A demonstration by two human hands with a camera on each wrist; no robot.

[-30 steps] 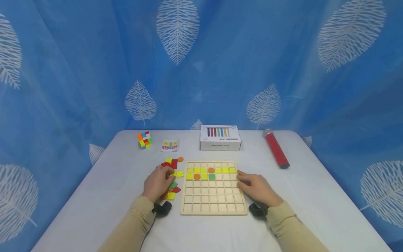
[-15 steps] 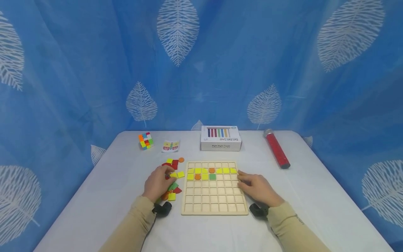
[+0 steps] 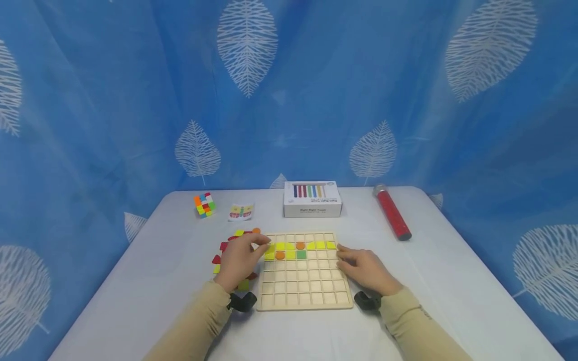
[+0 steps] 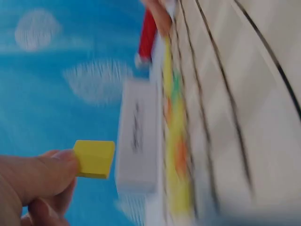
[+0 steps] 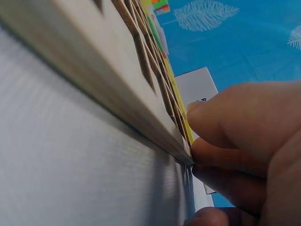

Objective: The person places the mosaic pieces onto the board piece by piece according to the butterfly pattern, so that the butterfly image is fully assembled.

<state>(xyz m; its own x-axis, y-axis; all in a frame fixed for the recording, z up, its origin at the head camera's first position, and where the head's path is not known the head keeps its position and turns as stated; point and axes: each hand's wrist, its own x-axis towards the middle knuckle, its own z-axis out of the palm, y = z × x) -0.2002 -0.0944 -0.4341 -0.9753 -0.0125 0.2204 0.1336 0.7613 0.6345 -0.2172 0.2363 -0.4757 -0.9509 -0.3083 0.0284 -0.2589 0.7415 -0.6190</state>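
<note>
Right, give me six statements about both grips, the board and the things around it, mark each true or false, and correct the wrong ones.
1. The left grip pinches a yellow tile. True.
2. The right grip holds the microphone. False: it touches the right edge of the wooden grid board.
3. The puzzle cube stands to the right of the white box. False: the puzzle cube stands to the left of the white box.
4. Loose tiles lie to the left of the board. True.
5. Two orange round tiles lie on the board. True.
6. The green tile on the board is round. False: the green tile is square.
</note>
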